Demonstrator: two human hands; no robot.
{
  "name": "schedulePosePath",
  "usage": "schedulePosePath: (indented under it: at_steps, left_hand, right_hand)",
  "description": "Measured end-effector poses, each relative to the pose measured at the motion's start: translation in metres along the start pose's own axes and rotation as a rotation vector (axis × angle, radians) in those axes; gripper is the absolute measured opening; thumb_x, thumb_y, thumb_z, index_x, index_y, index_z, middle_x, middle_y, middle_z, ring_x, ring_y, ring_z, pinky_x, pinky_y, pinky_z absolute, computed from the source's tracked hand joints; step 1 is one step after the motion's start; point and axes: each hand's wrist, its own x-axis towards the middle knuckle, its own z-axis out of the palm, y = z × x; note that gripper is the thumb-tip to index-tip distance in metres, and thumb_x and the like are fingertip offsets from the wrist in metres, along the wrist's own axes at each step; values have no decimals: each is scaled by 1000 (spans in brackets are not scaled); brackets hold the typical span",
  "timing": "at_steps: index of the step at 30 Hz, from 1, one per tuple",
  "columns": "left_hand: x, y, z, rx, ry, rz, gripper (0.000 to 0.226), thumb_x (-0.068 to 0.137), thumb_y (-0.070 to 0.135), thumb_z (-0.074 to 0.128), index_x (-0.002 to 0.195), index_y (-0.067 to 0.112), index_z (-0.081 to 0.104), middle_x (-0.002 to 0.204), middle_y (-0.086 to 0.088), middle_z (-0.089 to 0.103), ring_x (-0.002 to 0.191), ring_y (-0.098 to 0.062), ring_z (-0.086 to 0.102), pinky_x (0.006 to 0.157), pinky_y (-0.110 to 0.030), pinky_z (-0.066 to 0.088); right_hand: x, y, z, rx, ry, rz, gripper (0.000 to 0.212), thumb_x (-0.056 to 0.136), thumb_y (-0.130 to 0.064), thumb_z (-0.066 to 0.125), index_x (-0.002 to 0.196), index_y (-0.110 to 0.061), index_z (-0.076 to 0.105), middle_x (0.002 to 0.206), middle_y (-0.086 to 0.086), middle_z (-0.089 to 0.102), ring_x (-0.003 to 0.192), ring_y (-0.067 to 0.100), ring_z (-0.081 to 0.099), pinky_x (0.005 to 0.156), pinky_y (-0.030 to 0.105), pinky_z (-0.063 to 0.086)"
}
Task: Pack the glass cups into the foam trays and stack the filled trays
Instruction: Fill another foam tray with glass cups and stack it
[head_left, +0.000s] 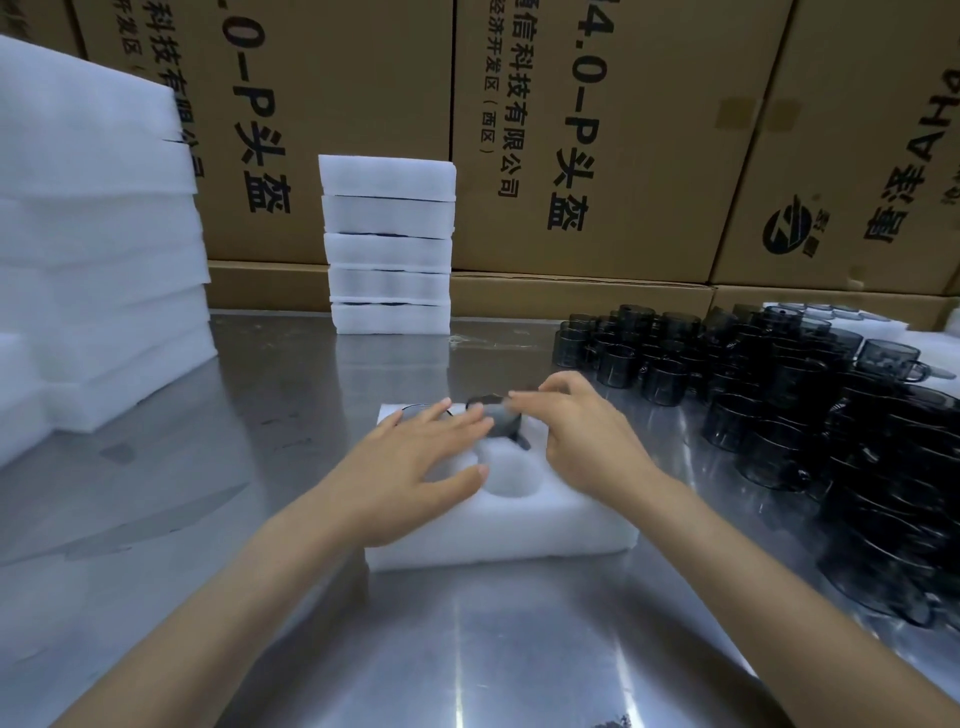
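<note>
A white foam tray (519, 530) lies on the steel table in front of me, with a bare round pocket near its middle. My right hand (582, 441) pinches a dark smoky glass cup (501, 415) and holds it tilted over the tray's far side. My left hand (415, 462) rests flat on the tray's left part, fingers straight and spread, its fingertips close to the cup. Another dark cup rim (415, 410) shows in the tray's far left pocket, mostly hidden by my left hand. The scene is motion-blurred.
A stack of several filled foam trays (388, 244) stands at the back centre. Several dark glass cups (810, 415) crowd the table's right side. A tall pile of foam pieces (93, 249) sits at left. Cardboard boxes (597, 130) wall off the back.
</note>
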Motion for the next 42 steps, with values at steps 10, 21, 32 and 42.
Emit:
schedulePosePath:
  at_steps: [10, 21, 32, 42]
  left_hand:
    - [2, 1, -1, -21, -1, -46, 43, 97, 46, 39, 139, 46, 37, 147, 32, 25, 140, 7, 12, 114, -23, 5]
    - [-7, -1, 4, -152, 163, -44, 30, 94, 38, 50, 123, 47, 54, 137, 34, 41, 116, 23, 31, 101, -11, 16]
    - [-5, -2, 5, -258, 193, -84, 35, 79, 49, 43, 108, 49, 62, 124, 39, 50, 119, 7, 45, 103, -32, 36]
    - [-4, -3, 6, -276, 205, -83, 35, 78, 54, 42, 106, 51, 63, 123, 42, 49, 119, 12, 43, 105, -27, 32]
  right_hand:
    - [6, 0, 1, -78, -98, -40, 56, 90, -1, 37, 130, -36, 55, 134, -7, 49, 128, 11, 38, 84, 28, 39]
    - [5, 89, 22, 562, 245, 572, 38, 93, -8, 43, 127, -19, 54, 126, -1, 61, 105, 13, 56, 81, 26, 44]
    - [36, 116, 36, 409, 333, 805, 62, 93, -12, 38, 150, -26, 18, 78, 5, 64, 69, 24, 58, 54, 29, 39]
    - [52, 135, 35, 356, 375, 931, 50, 92, -10, 43, 140, -24, 36, 106, 11, 64, 87, 30, 56, 69, 35, 43]
